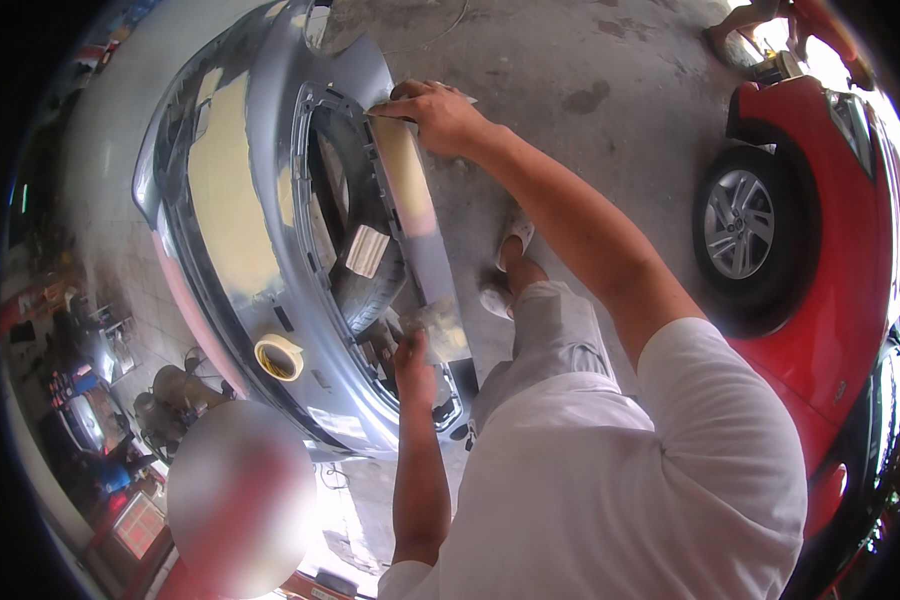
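Item one: grey car bumper (270, 190), unattached, standing to your left and in front of you, its long opening facing your side; pale-yellow filler patches on its face and edge strip, a pinkish area on the same strip.

Item two: your right hand (445, 117), at the far end of that edge strip, fingers bent over its surface; whether they clench anything underneath, you cannot tell from this view.

Item three: your left hand (414, 372), at the near end of the opening, close against the strip; fingers partly hidden, so their grasp cannot be told.

Item four: roll of tape (279, 357), cream, resting on the bumper's face.

Item five: black tire (370, 300), seen through the opening, with a pale ridged piece (367, 251) in front of it.

Item six: red car (820, 230), to your right, its spoked wheel (740, 225) facing you.
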Demonstrator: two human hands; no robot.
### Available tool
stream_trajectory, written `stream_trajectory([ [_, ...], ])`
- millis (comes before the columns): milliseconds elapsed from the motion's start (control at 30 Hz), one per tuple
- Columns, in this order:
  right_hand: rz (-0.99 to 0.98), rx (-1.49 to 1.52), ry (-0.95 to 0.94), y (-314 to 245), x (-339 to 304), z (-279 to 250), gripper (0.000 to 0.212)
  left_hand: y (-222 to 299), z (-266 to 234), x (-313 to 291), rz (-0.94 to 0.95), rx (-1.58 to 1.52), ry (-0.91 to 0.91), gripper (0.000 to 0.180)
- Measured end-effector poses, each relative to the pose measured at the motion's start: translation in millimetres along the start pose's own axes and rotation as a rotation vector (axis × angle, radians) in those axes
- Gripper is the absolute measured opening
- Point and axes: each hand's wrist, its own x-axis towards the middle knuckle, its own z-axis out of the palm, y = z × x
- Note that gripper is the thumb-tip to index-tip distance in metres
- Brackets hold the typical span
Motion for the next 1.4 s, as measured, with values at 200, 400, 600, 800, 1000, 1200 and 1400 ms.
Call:
stream_trajectory([
  [200, 0.002, 0.028, 0.041, -7.1, -14.6, 24.3, 0.069, 11.6, -4.9, -2.1, 0.208, 0.140, 0.019, 0.049],
  [400, 0.028, 0.020, 0.064, -36.2, -68.5, 42.4, 0.079, 42.7, -4.7, 5.4, -0.373, -0.988, -0.006, 0.034],
  [600, 0.047, 0.162, 0.069, -72.1, -143.0, 54.8, 0.084, 49.4, -7.0, 3.2, -0.433, -1.057, 0.008, 0.038],
  [800, 0.011, 0.335, -0.170, -84.2, -182.1, 6.0, 0.076, 89.7, -8.3, 1.8, -0.449, -1.108, 0.326, 0.050],
  [1000, -0.403, 0.583, -0.101, -139.4, -232.7, -82.2, 0.077, 196.0, -19.5, -1.0, -0.187, -1.295, 0.523, 0.058],
  [1200, -0.323, 0.435, -0.075, -127.4, -247.4, -98.9, 0.082, 257.3, -23.9, -19.6, -0.148, -1.228, 0.336, 0.053],
  [1400, -0.426, -0.275, -0.138, -70.7, -248.5, -124.1, 0.069, 288.7, -28.1, -24.7, -0.187, -1.281, 0.224, 0.054],
])
